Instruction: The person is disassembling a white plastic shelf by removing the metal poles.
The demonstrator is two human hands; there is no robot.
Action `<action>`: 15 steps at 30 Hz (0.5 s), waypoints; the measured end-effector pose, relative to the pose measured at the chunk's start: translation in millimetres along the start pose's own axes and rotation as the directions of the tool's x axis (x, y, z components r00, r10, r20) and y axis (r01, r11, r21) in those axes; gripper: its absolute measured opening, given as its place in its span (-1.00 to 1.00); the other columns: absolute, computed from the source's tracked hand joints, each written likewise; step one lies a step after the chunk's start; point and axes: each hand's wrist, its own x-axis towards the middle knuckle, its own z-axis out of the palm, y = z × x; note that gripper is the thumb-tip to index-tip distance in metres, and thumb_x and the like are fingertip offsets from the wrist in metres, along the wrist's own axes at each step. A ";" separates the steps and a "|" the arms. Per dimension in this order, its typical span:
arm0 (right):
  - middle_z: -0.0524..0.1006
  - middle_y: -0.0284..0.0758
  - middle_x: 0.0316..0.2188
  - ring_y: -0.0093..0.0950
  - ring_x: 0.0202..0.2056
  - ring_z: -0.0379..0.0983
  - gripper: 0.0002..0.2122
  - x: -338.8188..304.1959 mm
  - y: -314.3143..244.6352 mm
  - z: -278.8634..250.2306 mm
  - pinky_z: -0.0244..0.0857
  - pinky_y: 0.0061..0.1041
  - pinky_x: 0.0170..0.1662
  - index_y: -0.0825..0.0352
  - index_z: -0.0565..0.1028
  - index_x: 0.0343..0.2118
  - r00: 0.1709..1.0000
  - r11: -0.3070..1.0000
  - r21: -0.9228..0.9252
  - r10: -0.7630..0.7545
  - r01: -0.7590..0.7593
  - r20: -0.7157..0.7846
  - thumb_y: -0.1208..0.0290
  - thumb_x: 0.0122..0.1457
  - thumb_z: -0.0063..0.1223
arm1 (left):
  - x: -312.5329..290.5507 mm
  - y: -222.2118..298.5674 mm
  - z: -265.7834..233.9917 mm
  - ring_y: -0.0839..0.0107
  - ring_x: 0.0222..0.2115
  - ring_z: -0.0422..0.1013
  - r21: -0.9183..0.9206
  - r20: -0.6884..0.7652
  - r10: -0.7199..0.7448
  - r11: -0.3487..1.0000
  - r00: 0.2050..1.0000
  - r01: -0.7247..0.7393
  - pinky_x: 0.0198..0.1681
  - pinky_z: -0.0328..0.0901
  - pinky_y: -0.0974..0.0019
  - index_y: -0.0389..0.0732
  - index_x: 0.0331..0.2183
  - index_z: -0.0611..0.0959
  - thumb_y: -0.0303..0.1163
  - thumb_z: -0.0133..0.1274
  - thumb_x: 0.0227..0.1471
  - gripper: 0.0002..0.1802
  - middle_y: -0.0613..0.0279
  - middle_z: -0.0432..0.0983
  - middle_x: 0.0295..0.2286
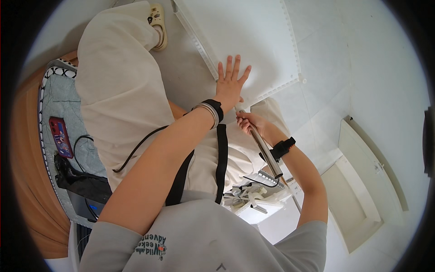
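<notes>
My left hand (229, 86) lies flat on a large white panel (244, 31), near its close corner, with the fingers spread. The panel has rows of small holes along its edges. My right hand (250, 123) is wrapped round a shiny metal tube (267, 152). The tube slants from the panel's near corner down and to the right, its dark end facing me. At the corner its upper end is partly hidden by my hands, so I cannot tell whether it is joined there.
White parts and metal pieces lie in a heap (249, 197) by my right side. On my left, a mat-covered seat (59, 95) bears a red-cased phone (61, 137), a black bag (79, 177) and cables. A pale frame (358, 195) stands at right. My foot wears a cream clog (158, 27).
</notes>
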 end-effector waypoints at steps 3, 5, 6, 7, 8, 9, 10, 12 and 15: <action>0.17 -0.55 -0.81 -0.79 -0.82 0.05 -0.81 1.1 -3.2 -1.1 -0.04 -0.85 -0.81 0.26 0.22 -0.58 0.998 0.994 -0.113 -0.009 0.001 -0.067 0.40 0.11 -0.07 | -1.5 -0.8 -3.7 -0.19 0.12 -0.56 -0.004 -0.024 0.000 1.000 1.000 0.000 0.08 -0.47 -0.25 0.05 0.15 -0.19 0.06 0.22 -0.41 0.22 -0.19 -0.54 0.12; 0.15 -0.56 -0.82 -0.78 -0.82 0.05 -0.79 0.8 -4.5 -1.6 -0.06 -0.84 -0.81 0.23 0.21 -0.60 0.999 0.990 -0.137 0.025 -0.031 -0.044 0.40 0.10 -0.06 | -1.4 1.8 -6.6 -0.14 0.14 -0.51 0.069 0.032 -0.018 0.997 0.999 0.016 0.09 -0.47 -0.22 0.04 0.15 -0.18 0.12 0.15 -0.36 0.18 -0.14 -0.51 0.13; 0.14 -0.57 -0.83 -0.78 -0.82 0.04 -0.77 -1.3 -3.9 0.1 -0.07 -0.84 -0.80 0.22 0.20 -0.61 0.997 0.988 -0.152 0.013 -0.025 -0.080 0.39 0.10 -0.05 | -1.5 2.5 -6.4 -0.14 0.14 -0.51 0.066 0.033 -0.019 0.998 0.999 0.017 0.09 -0.47 -0.22 0.04 0.15 -0.18 0.12 0.15 -0.36 0.18 -0.14 -0.51 0.13; 0.13 -0.57 -0.83 -0.78 -0.82 0.04 -0.76 -3.0 -4.0 2.3 -0.09 -0.84 -0.80 0.21 0.19 -0.62 0.993 0.986 -0.166 0.001 -0.021 -0.117 0.38 0.10 -0.04 | -1.7 3.0 -6.6 -0.14 0.14 -0.51 0.063 0.032 -0.018 0.998 0.999 0.016 0.09 -0.46 -0.21 0.04 0.15 -0.18 0.11 0.16 -0.36 0.18 -0.14 -0.50 0.13; 0.13 -0.57 -0.83 -0.78 -0.82 0.04 -0.76 -4.2 -4.5 5.9 -0.09 -0.84 -0.80 0.21 0.19 -0.62 0.993 0.986 -0.167 0.003 -0.023 -0.119 0.38 0.10 -0.04 | -1.6 3.0 -6.5 -0.14 0.14 -0.50 0.062 0.030 -0.017 0.998 0.999 0.015 0.09 -0.46 -0.21 0.04 0.15 -0.18 0.10 0.16 -0.36 0.18 -0.14 -0.50 0.13; 0.12 -0.58 -0.83 -0.78 -0.83 0.02 -0.74 -4.7 -4.7 9.8 -0.10 -0.84 -0.82 0.20 0.17 -0.66 0.988 0.975 -0.218 -0.002 -0.032 -0.153 0.38 0.10 -0.04 | -1.6 2.0 -6.4 -0.14 0.14 -0.50 0.060 0.031 -0.018 0.998 0.999 0.016 0.09 -0.46 -0.21 0.04 0.15 -0.18 0.10 0.16 -0.36 0.18 -0.14 -0.50 0.13; 0.11 -0.59 -0.83 -0.79 -0.84 0.00 -0.71 -4.8 -5.2 12.0 -0.12 -0.84 -0.83 0.19 0.15 -0.69 0.982 0.962 -0.268 -0.008 -0.043 -0.186 0.38 0.10 -0.05 | -1.6 0.6 -6.2 -0.13 0.14 -0.50 0.049 0.027 -0.021 0.999 0.999 0.019 0.10 -0.45 -0.21 0.03 0.15 -0.18 0.08 0.17 -0.37 0.18 -0.14 -0.50 0.13; 0.10 -0.58 -0.83 -0.78 -0.83 0.00 -0.73 -3.1 -5.9 6.5 -0.12 -0.82 -0.83 0.20 0.16 -0.68 0.975 0.942 -0.331 -0.033 -0.043 -0.220 0.40 0.09 -0.05 | -1.0 1.8 -6.3 -0.13 0.14 -0.49 0.037 0.023 -0.010 0.999 1.000 0.009 0.10 -0.45 -0.21 0.03 0.15 -0.17 0.07 0.18 -0.37 0.18 -0.14 -0.49 0.13; 0.11 -0.54 -0.82 -0.74 -0.83 0.01 -0.76 -6.4 -5.3 8.2 -0.10 -0.77 -0.82 0.23 0.18 -0.66 0.968 0.877 -0.480 -0.098 -0.024 -0.229 0.43 0.06 -0.05 | 0.4 -1.0 -2.7 -0.12 0.14 -0.48 0.009 0.015 -0.003 1.000 1.000 0.003 0.10 -0.43 -0.20 0.03 0.15 -0.16 0.04 0.19 -0.37 0.17 -0.13 -0.49 0.13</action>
